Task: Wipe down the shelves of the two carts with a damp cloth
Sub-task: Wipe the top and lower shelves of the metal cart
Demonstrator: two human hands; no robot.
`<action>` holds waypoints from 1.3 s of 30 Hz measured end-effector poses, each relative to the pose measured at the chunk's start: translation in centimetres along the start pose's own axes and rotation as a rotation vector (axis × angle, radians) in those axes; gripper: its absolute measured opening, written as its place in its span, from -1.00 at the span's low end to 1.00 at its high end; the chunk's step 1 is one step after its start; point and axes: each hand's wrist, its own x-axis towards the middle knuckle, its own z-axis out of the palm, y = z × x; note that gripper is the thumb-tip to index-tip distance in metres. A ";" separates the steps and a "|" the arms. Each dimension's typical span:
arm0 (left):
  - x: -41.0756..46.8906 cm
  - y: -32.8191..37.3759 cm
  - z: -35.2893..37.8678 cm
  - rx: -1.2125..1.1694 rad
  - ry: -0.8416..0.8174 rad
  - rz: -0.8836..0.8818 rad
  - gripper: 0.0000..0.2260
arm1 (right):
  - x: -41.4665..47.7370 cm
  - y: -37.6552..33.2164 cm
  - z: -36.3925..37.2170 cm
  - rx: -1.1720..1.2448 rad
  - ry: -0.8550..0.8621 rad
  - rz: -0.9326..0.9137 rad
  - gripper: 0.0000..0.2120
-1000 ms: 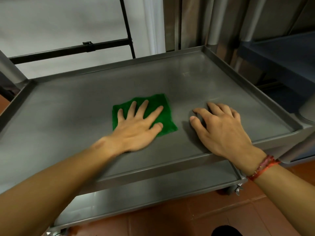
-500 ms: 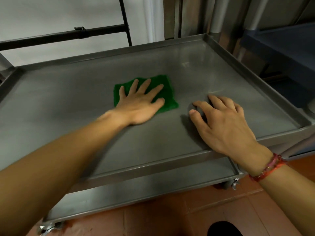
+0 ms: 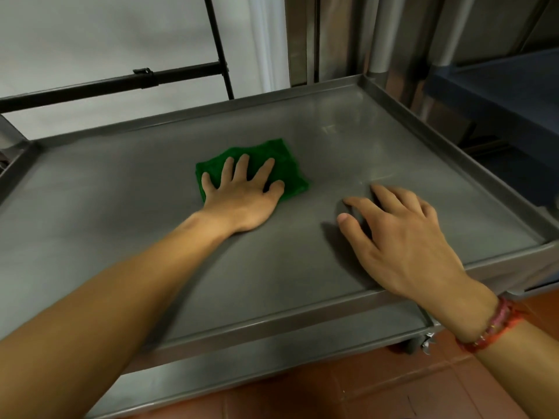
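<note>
- Pressing flat, the left hand (image 3: 242,198) has its fingers straight and spread on the green cloth (image 3: 284,158), which lies near the middle of the top shelf (image 3: 378,140) of the steel cart.
- Over on the other side, the right hand (image 3: 402,240) rests on bare metal near the front edge. Its fingers are loosely bent and hold nothing. I'd say it's steadying the cart.
- For a good wipe, put palm weight over the cloth and use long overlapping strokes, so no strip gets skipped.
- Watch that raised rim (image 3: 453,149) around the shelf. Fingertips should drive the cloth right into the fold and the corners.
- Plenty of open metal lies to the left and toward the back.
- To the right, the resting hand sits in the path and would likely need to lift.
- Behind the back rim there's a black bar (image 3: 106,86), and a grey post (image 3: 381,34) stands at the far right corner. Both are knuckle hazards on a long push.
- Lower shelf (image 3: 272,355) below awaits its turn.
</note>
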 end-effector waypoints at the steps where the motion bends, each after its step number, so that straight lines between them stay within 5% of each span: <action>1: 0.6 -0.2 -0.1 -0.006 -0.009 -0.004 -0.48 | 0.0 0.0 0.0 0.001 -0.005 -0.004 -0.44; 21: 15.8 -4.5 -3.1 -0.009 0.045 -0.235 -0.42 | 0.4 0.2 0.1 -0.016 -0.004 -0.007 -0.43; 39: 6.1 -2.8 -1.0 0.008 0.004 -0.014 -0.46 | 0.1 -0.5 -0.3 -0.013 -0.042 0.005 -0.41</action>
